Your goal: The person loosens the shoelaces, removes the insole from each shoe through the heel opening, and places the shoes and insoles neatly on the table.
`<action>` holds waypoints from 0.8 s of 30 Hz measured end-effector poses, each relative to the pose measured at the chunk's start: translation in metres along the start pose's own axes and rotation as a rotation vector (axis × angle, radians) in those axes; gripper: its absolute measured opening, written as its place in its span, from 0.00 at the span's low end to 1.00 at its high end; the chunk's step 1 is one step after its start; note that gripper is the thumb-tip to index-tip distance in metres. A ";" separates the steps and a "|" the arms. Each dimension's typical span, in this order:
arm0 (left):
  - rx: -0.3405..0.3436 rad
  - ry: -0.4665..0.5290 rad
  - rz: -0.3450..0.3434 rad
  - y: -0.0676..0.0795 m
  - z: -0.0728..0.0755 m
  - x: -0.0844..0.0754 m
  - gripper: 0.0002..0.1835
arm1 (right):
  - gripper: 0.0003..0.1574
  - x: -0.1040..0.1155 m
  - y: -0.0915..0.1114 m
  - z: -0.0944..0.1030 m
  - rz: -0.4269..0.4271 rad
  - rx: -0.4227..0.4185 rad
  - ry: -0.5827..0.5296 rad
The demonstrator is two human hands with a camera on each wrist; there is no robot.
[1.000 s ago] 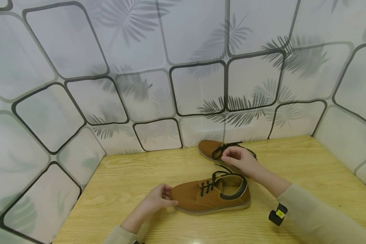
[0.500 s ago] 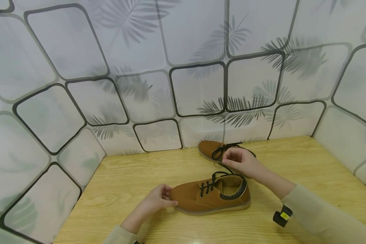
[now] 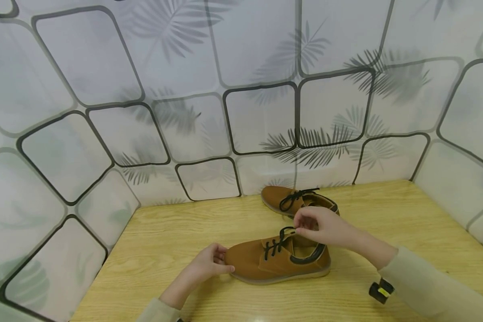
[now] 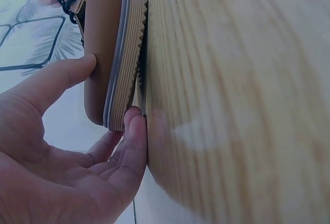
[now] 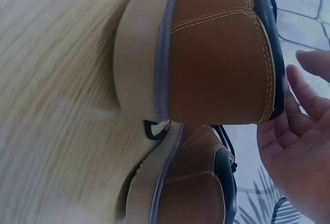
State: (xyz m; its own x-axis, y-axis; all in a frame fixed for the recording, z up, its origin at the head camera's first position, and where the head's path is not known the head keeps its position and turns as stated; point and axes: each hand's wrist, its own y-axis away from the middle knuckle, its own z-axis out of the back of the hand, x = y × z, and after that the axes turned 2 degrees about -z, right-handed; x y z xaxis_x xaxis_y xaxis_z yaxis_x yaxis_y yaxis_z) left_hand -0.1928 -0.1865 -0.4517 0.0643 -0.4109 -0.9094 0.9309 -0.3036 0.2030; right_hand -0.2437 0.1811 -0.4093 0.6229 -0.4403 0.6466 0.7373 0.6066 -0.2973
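Observation:
A brown lace-up shoe (image 3: 257, 259) with black laces and a pale ridged sole lies on the wooden table, toe to the left. My left hand (image 4: 77, 157) holds its toe, the thumb pressing the upper and the other fingers at the sole's front edge. Over the shoe's opening, my right hand (image 3: 322, 227) has its fingers bent, thumb and forefinger tips close together. A loop of black shoelace (image 3: 285, 231) comes right to those fingertips; I cannot tell whether they pinch it. Seen in the right wrist view, this hand (image 5: 299, 110) is just beyond the shoe's dark heel collar (image 5: 276, 64).
A matching brown shoe (image 3: 275, 197), its lace tied in a bow, lies behind the first, close to the back wall. White cloth-like walls (image 3: 261, 116) with dark outlines and leaf prints rise around the table (image 3: 165, 228) at the back and sides.
My right hand has come down and slightly toward me, from over the rear shoe to over the front shoe's opening. My left hand and both shoes have stayed put.

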 end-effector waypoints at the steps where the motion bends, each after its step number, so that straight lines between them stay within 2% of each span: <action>1: -0.001 0.001 0.001 0.000 0.000 0.000 0.26 | 0.04 0.000 0.001 0.000 0.012 0.008 0.041; 4: -0.002 0.002 0.004 0.000 0.000 0.000 0.26 | 0.06 0.001 0.002 -0.001 0.046 0.023 0.140; 16: 0.000 -0.001 0.008 0.000 0.000 -0.001 0.26 | 0.11 0.011 0.005 0.000 0.153 0.054 0.422; 24: 0.001 -0.006 0.005 0.000 0.000 -0.001 0.26 | 0.13 0.018 0.009 -0.006 0.343 0.017 0.637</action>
State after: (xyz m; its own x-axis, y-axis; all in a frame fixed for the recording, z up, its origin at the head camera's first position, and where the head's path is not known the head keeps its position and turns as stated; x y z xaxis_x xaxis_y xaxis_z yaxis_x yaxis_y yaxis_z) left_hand -0.1928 -0.1862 -0.4504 0.0665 -0.4178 -0.9061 0.9304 -0.3022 0.2076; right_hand -0.2248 0.1749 -0.4046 0.8538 -0.5203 -0.0174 0.4719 0.7878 -0.3959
